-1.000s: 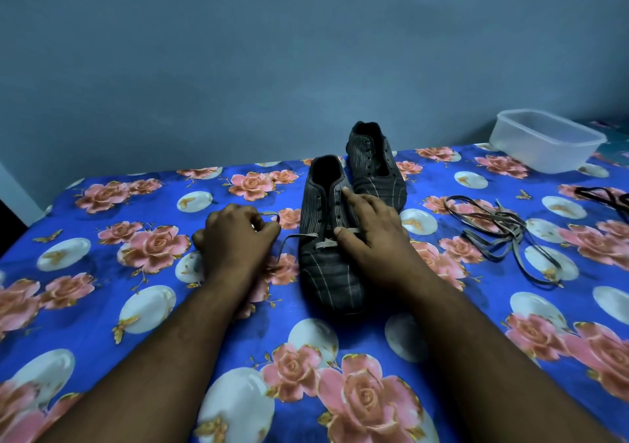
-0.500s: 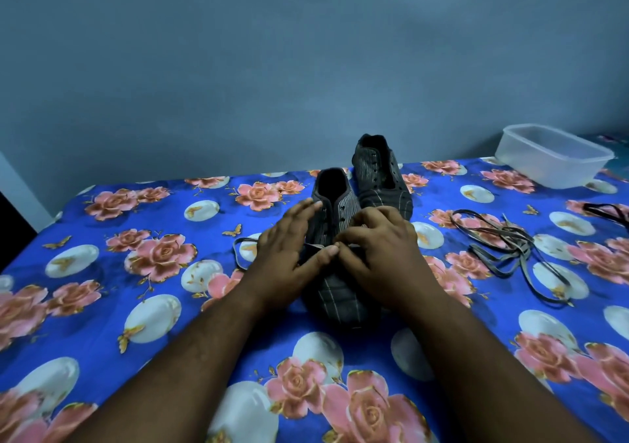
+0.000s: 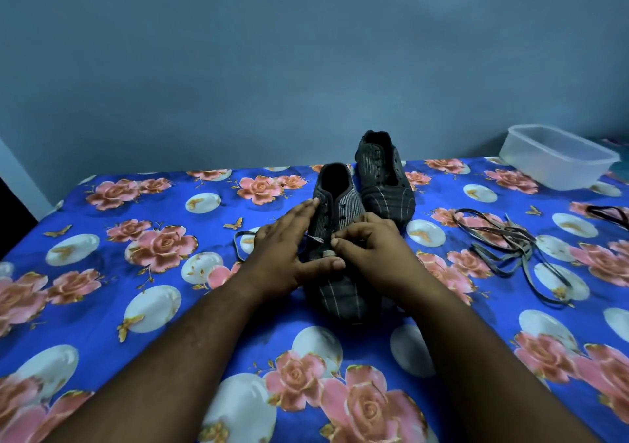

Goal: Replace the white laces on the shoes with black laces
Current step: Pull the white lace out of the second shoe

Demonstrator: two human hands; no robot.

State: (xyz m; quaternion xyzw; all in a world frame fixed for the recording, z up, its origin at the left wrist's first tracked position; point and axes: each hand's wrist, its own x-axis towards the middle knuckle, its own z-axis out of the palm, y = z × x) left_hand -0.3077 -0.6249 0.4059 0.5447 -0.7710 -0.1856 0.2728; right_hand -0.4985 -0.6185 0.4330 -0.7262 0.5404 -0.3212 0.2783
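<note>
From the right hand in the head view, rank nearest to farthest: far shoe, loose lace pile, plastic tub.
1. Far shoe, just beyond the right hand.
2. Loose lace pile, out to its right.
3. Plastic tub, back right corner.

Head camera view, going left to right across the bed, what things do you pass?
Loose lace loop → left hand → near shoe → right hand → pile of dark laces → clear plastic tub.
</note>
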